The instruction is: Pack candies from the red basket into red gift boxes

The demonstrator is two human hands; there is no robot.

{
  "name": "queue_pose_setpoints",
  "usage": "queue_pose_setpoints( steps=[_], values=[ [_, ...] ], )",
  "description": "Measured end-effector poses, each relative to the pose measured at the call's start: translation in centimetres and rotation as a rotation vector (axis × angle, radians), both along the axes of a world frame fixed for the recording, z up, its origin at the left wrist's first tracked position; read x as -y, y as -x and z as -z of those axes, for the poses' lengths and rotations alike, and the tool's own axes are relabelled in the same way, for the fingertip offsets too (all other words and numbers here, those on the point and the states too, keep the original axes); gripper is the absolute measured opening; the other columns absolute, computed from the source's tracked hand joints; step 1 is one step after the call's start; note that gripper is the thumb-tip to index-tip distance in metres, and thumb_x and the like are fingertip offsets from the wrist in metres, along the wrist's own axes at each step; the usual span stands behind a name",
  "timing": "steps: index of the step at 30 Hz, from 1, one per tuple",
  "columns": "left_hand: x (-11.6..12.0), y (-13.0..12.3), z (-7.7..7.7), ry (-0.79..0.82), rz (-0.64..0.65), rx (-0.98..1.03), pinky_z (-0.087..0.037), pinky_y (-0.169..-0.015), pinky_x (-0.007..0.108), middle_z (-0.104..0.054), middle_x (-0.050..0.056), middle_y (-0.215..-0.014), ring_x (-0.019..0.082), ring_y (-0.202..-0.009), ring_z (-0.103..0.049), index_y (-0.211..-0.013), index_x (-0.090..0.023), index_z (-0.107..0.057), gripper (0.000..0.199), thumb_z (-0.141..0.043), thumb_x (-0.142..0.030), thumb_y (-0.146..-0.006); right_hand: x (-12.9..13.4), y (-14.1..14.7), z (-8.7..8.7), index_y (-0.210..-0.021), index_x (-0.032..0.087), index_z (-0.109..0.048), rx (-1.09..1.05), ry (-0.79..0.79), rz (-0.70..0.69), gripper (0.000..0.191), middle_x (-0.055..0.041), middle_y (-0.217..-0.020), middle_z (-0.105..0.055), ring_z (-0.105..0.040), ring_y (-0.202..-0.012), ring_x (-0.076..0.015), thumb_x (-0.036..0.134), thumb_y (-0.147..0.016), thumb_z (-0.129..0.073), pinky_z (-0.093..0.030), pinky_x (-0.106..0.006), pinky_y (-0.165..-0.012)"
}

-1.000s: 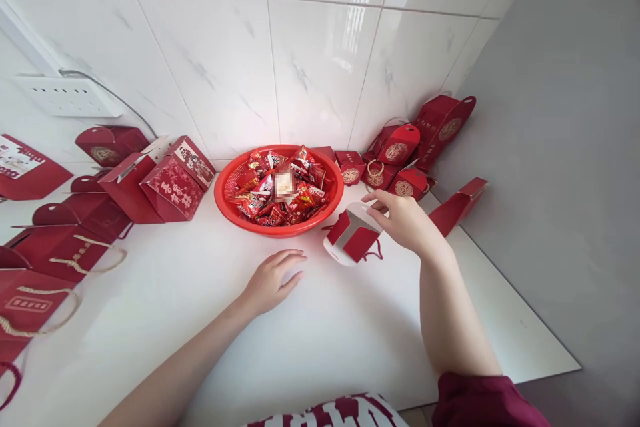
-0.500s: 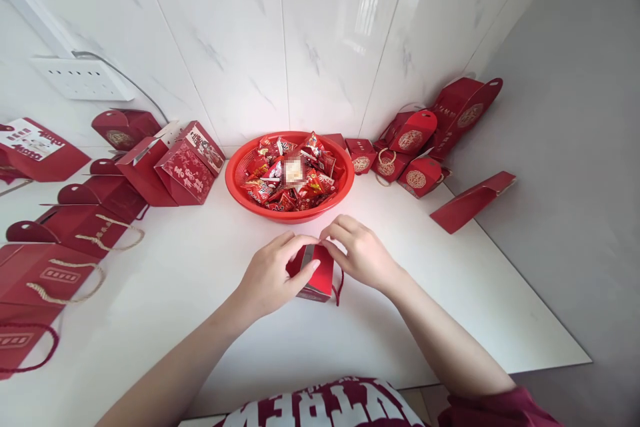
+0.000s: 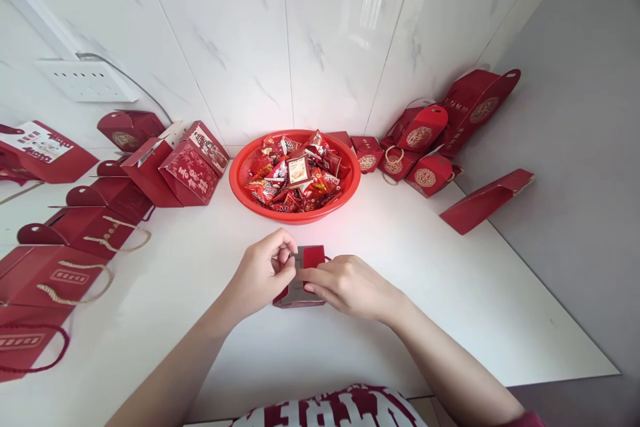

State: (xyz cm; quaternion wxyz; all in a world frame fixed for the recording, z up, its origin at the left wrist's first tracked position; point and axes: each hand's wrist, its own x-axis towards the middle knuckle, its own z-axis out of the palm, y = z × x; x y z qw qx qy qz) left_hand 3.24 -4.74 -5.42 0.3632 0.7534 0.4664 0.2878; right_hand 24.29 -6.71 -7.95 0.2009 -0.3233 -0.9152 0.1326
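Observation:
A small red gift box (image 3: 300,299) stands on the white counter in front of me, its top open and greyish inside. My left hand (image 3: 265,271) is at the box's left side, its fingers curled and the thumb close to the index finger at the flap's edge. From the right, my right hand (image 3: 350,283) reaches over the red right flap, with the thumb and fingers closed around its edge. Parts of both flaps are hidden by my fingers. Just beyond the box sits a red plastic basket (image 3: 295,218) full of wrapped sweets (image 3: 300,177).
Red gift boxes (image 3: 95,230) with rope handles line the left side. More boxes (image 3: 423,127) are stacked at the back right, and a flat red box (image 3: 487,203) leans near the grey right wall. A socket panel (image 3: 85,80) is fixed to the tiled wall.
My hands have moved apart and slightly down; before, their fingertips met above the box. The box top is now spread wider, showing more of the grey inside. The view has shifted slightly.

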Motion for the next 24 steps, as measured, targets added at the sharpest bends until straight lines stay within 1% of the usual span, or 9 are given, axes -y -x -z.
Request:
queue_pose_setpoints(
  steps=[3, 6, 10, 12, 14, 17, 19, 22, 24],
  values=[
    [-0.4, 1.0, -0.7, -0.038, 0.030, -0.008, -0.044, -0.056, 0.018, -0.046, -0.003, -0.075, 0.009, -0.063, -0.049, -0.085, -0.019, -0.055, 0.008, -0.050, -0.013, -0.083, -0.2, 0.0, -0.2, -0.106, 0.023, -0.064, 0.003, 0.015, 0.018, 0.030, -0.0012, -0.071, -0.064, -0.055, -0.058, -0.0138, 0.036, -0.104, -0.038, -0.034, -0.027, -0.057],
    [-0.6, 2.4, -1.1, -0.103, 0.012, -0.097, -0.046, -0.059, 0.020, -0.051, 0.000, -0.082, 0.011, -0.069, -0.054, -0.086, -0.020, -0.061, 0.013, -0.049, -0.015, -0.085, -0.1, -0.6, -0.4, -0.095, 0.021, -0.061, -0.140, 0.140, 0.076, 0.028, -0.0019, -0.073, -0.065, -0.057, -0.061, -0.0143, 0.038, -0.103, -0.040, -0.040, -0.026, -0.062],
    [-0.1, 2.9, -0.7, -0.193, -0.055, -0.366, -0.046, -0.063, 0.024, -0.058, 0.001, -0.085, 0.015, -0.074, -0.058, -0.082, -0.022, -0.060, 0.008, -0.054, -0.023, -0.087, 0.1, -1.7, -0.3, -0.083, 0.023, -0.051, -0.369, 0.434, 0.288, 0.028, 0.0035, -0.061, -0.058, -0.055, -0.051, -0.0121, 0.043, -0.101, -0.044, -0.042, -0.023, -0.057],
    [0.4, 2.4, -0.2, -0.222, -0.113, -0.485, -0.042, -0.058, 0.025, -0.058, 0.000, -0.076, 0.016, -0.069, -0.057, -0.071, -0.021, -0.054, 0.018, -0.060, -0.031, -0.084, -0.1, -2.2, -0.1, -0.075, 0.023, -0.045, -0.352, 0.470, 0.421, 0.033, 0.0054, -0.055, -0.053, -0.052, -0.048, -0.0121, 0.046, -0.099, -0.046, -0.039, -0.023, -0.053],
    [0.6, 1.7, 0.4, -0.176, -0.166, -0.552, -0.034, -0.050, 0.024, -0.055, -0.001, -0.063, 0.016, -0.057, -0.053, -0.061, -0.020, -0.045, 0.034, -0.062, -0.039, -0.083, -0.5, -2.5, 0.2, -0.070, 0.023, -0.041, -0.244, 0.434, 0.523, 0.038, 0.0051, -0.055, -0.052, -0.051, -0.049, -0.0136, 0.049, -0.096, -0.049, -0.037, -0.024, -0.052],
    [0.5, 1.0, 1.4, 0.015, -0.153, -0.485, -0.028, -0.044, 0.024, -0.051, -0.002, -0.050, 0.013, -0.045, -0.046, -0.054, -0.020, -0.038, 0.043, -0.055, -0.042, -0.087, -0.9, -2.6, 0.7, -0.070, 0.023, -0.042, -0.097, 0.374, 0.559, 0.040, 0.0004, -0.069, -0.061, -0.059, -0.066, -0.0188, 0.055, -0.092, -0.055, -0.043, -0.028, -0.058],
    [0.2, 0.8, 2.2, 0.133, -0.133, -0.361, -0.030, -0.045, 0.023, -0.049, -0.003, -0.048, 0.012, -0.043, -0.045, -0.053, -0.019, -0.035, 0.043, -0.051, -0.038, -0.088, -0.9, -2.5, 1.2, -0.069, 0.023, -0.044, -0.062, 0.327, 0.568, 0.042, -0.0069, -0.089, -0.067, -0.064, -0.090, -0.0251, 0.058, -0.088, -0.058, -0.049, -0.035, -0.071],
    [-0.3, 0.6, 3.7, 0.194, -0.205, -0.185, -0.033, -0.046, 0.021, -0.042, -0.004, -0.046, 0.009, -0.042, -0.044, -0.053, -0.019, -0.030, 0.042, -0.051, -0.033, -0.087, -0.8, -1.9, 1.8, -0.065, 0.021, -0.046, -0.044, 0.296, 0.634, 0.043, -0.0169, -0.128, -0.060, -0.051, -0.127, -0.0347, 0.054, -0.090, -0.058, -0.048, -0.047, -0.091],
    [-0.5, 0.3, 4.7, 0.196, -0.240, -0.072, -0.033, -0.046, 0.021, -0.037, -0.005, -0.046, 0.009, -0.043, -0.043, -0.054, -0.019, -0.029, 0.041, -0.051, -0.031, -0.086, -0.7, -1.4, 2.2, -0.064, 0.021, -0.048, -0.045, 0.359, 0.645, 0.040, -0.0163, -0.132, -0.059, -0.045, -0.134, -0.0348, 0.045, -0.095, -0.051, -0.048, -0.049, -0.095]
  ],
)
